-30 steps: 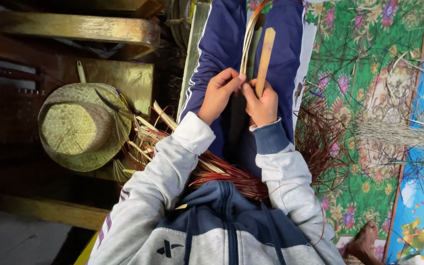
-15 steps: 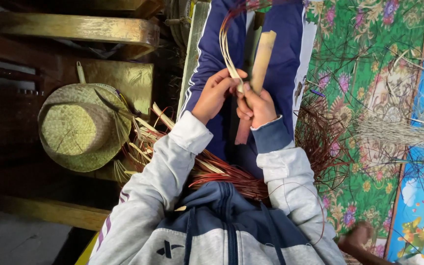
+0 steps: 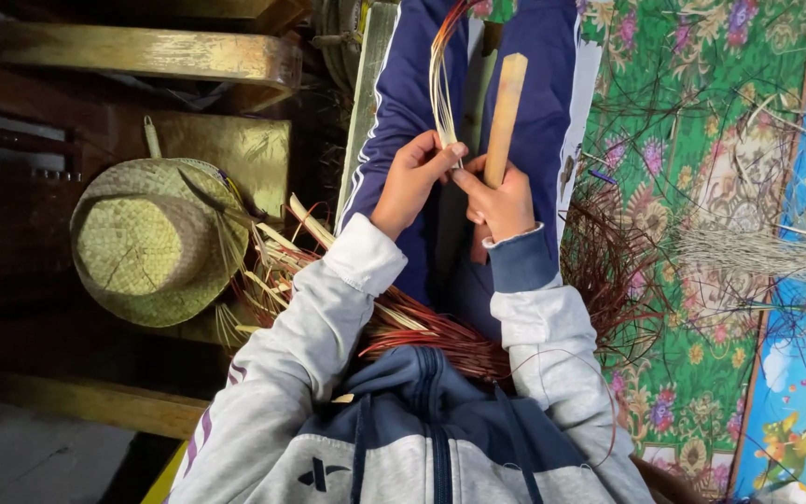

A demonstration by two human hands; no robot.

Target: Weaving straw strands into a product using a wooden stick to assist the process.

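Hands meeting over the lap, above the dark blue trousers (image 3: 403, 103). Left hand (image 3: 412, 177) pinching a thin bundle of pale reed strips (image 3: 440, 89), fingers closed narrow — keeping strands taut and upright. Right hand (image 3: 501, 201) gripping a smooth wooden stick (image 3: 504, 103). Woven straw hat (image 3: 151, 243) lying alongside, coarse plaiting showing.
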